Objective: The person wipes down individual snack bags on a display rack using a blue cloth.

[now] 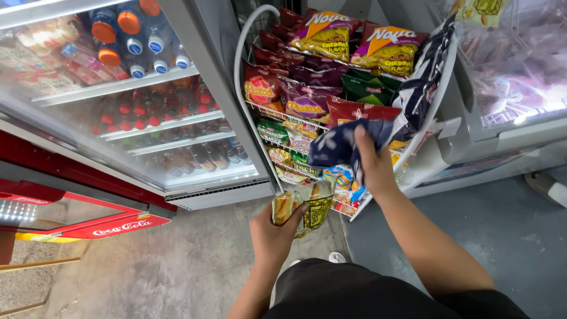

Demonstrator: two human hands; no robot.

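Viewpoint: head camera looking down at both hands in front of a snack rack [239, 71], which stands between a drinks fridge [204, 88] and a chest freezer [508, 133].

Left hand: the left hand [273, 229] is closed around a small yellow snack packet [304, 204], thumb across the front and fingers behind. It is held low, at the level of the rack's bottom shelves and just in front of them, clear of the wire.

Right hand: the right hand [373, 166] is closed on a dark blue bag [336, 145], pinched at its right end. The bag hangs slack to the left, in front of the rack's middle shelves.

Grip, judged: each packet is taken at an edge or across its flat face, which suits soft, light foil that would crumple if squeezed at the middle.

Hanging strip: more dark blue bags [422, 74] hang in a column down the rack's right side, just above the right hand. The held bag matches them in colour.

Rack stock: yellow chip bags [328, 32] sit on the top tier, maroon and purple bags [307, 100] below, green bags [366, 88] beside these, small mixed packets at the bottom. Bags lean face-out, so fronts show.

Fridge: bottles with orange caps [127, 20] stand in rows behind the glass door.

Floor: bare concrete [195, 260] below the hands; a white shoe tip [336, 257] shows near the rack's foot.
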